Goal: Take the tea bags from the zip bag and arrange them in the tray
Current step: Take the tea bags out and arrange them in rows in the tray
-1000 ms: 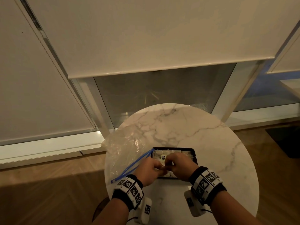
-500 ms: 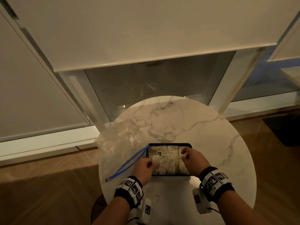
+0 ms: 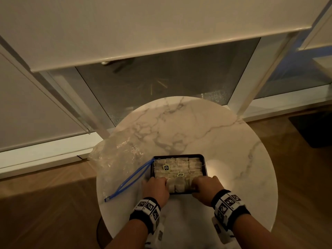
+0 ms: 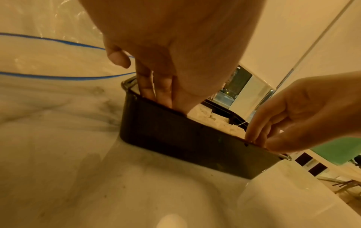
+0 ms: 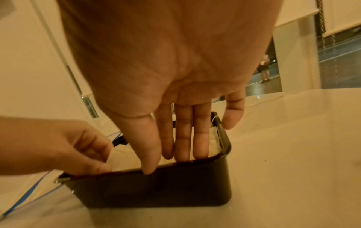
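A black rectangular tray (image 3: 204, 163) sits on the near part of the round marble table, packed with rows of pale tea bags (image 3: 181, 168). My left hand (image 3: 158, 182) reaches over the near left corner, its straight fingers (image 4: 156, 91) dipped inside the tray wall (image 4: 175, 135) onto the tea bags. My right hand (image 3: 202, 182) is at the near right corner, its straight fingers (image 5: 181, 138) pressing down among the bags behind the wall (image 5: 156, 188). The clear zip bag (image 3: 120, 155) with a blue zipper lies crumpled left of the tray, its mouth touching the tray's corner.
The marble table (image 3: 197, 126) stands against a window with lowered blinds. The zip bag overhangs the table's left edge. Bare marble lies beyond and right of the tray. Wooden floor surrounds the table.
Both hands drew apart from the tray's middle to its near corners. The tea bag the left hand held half a second ago is down in the tray; both hands' fingers now press among the bags.
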Demonstrator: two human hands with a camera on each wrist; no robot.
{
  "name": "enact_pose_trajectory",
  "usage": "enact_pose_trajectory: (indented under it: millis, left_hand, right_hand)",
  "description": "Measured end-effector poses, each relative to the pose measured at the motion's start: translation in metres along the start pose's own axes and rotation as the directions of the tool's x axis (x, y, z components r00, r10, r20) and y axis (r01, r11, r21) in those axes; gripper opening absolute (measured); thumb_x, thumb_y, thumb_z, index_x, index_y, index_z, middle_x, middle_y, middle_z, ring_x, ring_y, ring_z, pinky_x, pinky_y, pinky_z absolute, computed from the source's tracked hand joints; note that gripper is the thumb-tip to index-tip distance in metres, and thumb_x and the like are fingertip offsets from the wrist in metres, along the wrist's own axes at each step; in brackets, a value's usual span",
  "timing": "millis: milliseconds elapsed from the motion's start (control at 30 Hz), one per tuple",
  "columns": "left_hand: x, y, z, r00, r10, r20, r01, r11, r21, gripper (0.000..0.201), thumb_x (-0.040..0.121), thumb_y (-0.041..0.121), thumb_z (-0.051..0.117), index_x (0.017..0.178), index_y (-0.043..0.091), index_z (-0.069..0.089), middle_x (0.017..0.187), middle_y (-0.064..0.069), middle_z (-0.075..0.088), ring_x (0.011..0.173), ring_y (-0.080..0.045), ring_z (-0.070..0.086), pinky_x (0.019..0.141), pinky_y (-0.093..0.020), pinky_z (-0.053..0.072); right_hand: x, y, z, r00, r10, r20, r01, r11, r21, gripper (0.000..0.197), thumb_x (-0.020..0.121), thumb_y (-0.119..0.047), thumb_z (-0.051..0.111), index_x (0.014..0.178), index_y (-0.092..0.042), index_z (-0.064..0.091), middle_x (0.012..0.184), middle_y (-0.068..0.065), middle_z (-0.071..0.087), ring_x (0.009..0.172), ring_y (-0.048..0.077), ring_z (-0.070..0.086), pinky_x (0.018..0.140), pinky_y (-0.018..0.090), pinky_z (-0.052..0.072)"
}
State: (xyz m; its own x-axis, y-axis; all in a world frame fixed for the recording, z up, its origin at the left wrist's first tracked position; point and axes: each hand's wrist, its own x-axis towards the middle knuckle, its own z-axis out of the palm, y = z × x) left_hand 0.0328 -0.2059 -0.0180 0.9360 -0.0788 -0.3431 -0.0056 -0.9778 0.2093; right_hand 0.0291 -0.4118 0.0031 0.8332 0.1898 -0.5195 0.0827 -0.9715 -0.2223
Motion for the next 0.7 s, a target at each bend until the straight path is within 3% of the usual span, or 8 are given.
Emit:
enact_pose_trajectory:
  millis: [100, 200, 267, 333, 467, 700]
  left_hand:
    - [0.004, 0.001, -0.002, 0.999, -0.003, -0.032, 0.002, 0.999, -0.037, 0.018, 0.086, 0.026, 0.056, 0.101, 0.03, 0.064, 0.103, 0.006, 0.066, 0.104, -0.02, 0.059, 0.097, -0.038, 0.041]
    - [0.006, -0.001, 0.003, 0.996, 0.009, -0.088, -0.024, 0.984, -0.176, 0.021, 0.086, 0.033, 0.062, 0.106, 0.029, 0.062, 0.106, 0.008, 0.06, 0.101, -0.017, 0.059, 0.096, -0.037, 0.048]
    - [0.002, 0.0, 0.009, 0.99, 0.118, -0.074, -0.13, 0.97, -0.207, 0.019, 0.086, 0.044, 0.061, 0.095, 0.028, 0.065, 0.097, 0.008, 0.062, 0.091, -0.014, 0.058, 0.087, -0.031, 0.051]
    - [-0.002, 0.003, 0.015, 0.971, 0.236, -0.042, -0.239, 0.96, -0.148, 0.029, 0.086, 0.053, 0.056, 0.091, 0.026, 0.066, 0.094, 0.007, 0.064, 0.089, -0.013, 0.058, 0.083, -0.024, 0.045]
    - [-0.001, 0.004, 0.024, 0.962, 0.264, 0.073, -0.255, 0.96, -0.121, 0.042, 0.088, 0.057, 0.053, 0.115, 0.027, 0.064, 0.117, 0.004, 0.064, 0.108, -0.018, 0.059, 0.095, -0.032, 0.048]
    - [0.001, 0.007, 0.026, 0.961, 0.249, 0.117, -0.232, 0.962, -0.144, 0.041, 0.09, 0.051, 0.05, 0.117, 0.026, 0.065, 0.117, 0.003, 0.065, 0.108, -0.018, 0.062, 0.094, -0.034, 0.051]
  right_hand:
    - [0.004, -0.002, 0.006, 0.999, -0.033, 0.034, 0.036, 0.996, -0.087, 0.02, 0.09, -0.036, 0.054, 0.107, -0.029, 0.062, 0.111, -0.004, 0.066, 0.106, 0.021, 0.06, 0.097, 0.04, 0.034]
    - [0.008, -0.003, 0.011, 0.998, -0.039, 0.046, 0.045, 0.988, -0.146, 0.022, 0.092, -0.039, 0.052, 0.109, -0.028, 0.06, 0.113, -0.003, 0.066, 0.106, 0.022, 0.061, 0.097, 0.041, 0.032]
    - [0.009, -0.003, 0.013, 0.998, -0.04, 0.04, 0.047, 0.985, -0.165, 0.022, 0.092, -0.039, 0.051, 0.109, -0.027, 0.059, 0.112, -0.003, 0.066, 0.105, 0.022, 0.061, 0.098, 0.041, 0.031]
    - [0.011, -0.004, 0.015, 0.998, -0.038, 0.041, 0.045, 0.984, -0.17, 0.022, 0.092, -0.038, 0.05, 0.109, -0.028, 0.06, 0.11, -0.003, 0.066, 0.103, 0.022, 0.061, 0.098, 0.042, 0.03]
    - [0.013, -0.005, 0.018, 0.998, -0.031, 0.062, 0.041, 0.988, -0.152, 0.023, 0.094, -0.037, 0.047, 0.111, -0.028, 0.061, 0.107, -0.004, 0.067, 0.1, 0.021, 0.062, 0.099, 0.043, 0.027]
    - [0.013, -0.008, 0.019, 0.999, -0.024, 0.041, 0.029, 0.99, -0.135, 0.023, 0.095, -0.035, 0.045, 0.11, -0.028, 0.062, 0.106, -0.004, 0.067, 0.1, 0.021, 0.061, 0.099, 0.041, 0.029]
